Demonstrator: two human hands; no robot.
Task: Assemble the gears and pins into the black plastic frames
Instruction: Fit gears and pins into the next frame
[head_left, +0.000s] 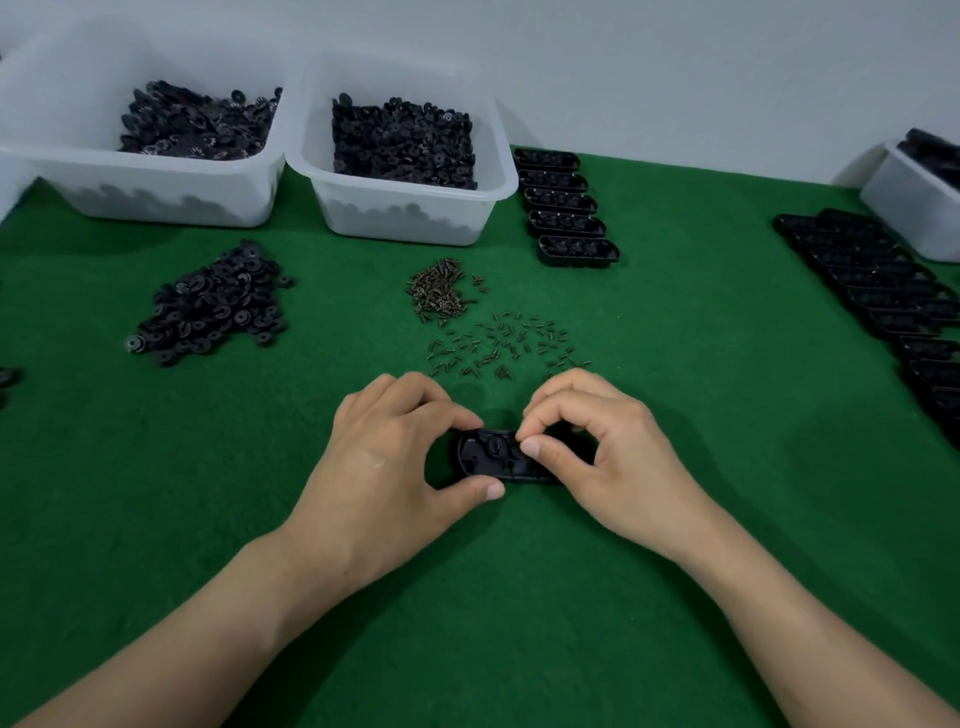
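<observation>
One black frame (491, 458): left hand (384, 457) grips its end, right hand (613, 457) pinches its middle.

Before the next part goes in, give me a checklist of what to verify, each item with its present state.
1. Black frame steadied: ok, the left hand grips its left end.
2. Right hand in position: ok, thumb and forefinger pinch over the frame's middle.
3. Part in that pinch: cannot tell, the fingertips hide it.
4. Loose pins at hand: ok, scattered on the green mat just beyond both hands.
5. Gear pile stocked: ok, heaped on the mat to the left.
</observation>
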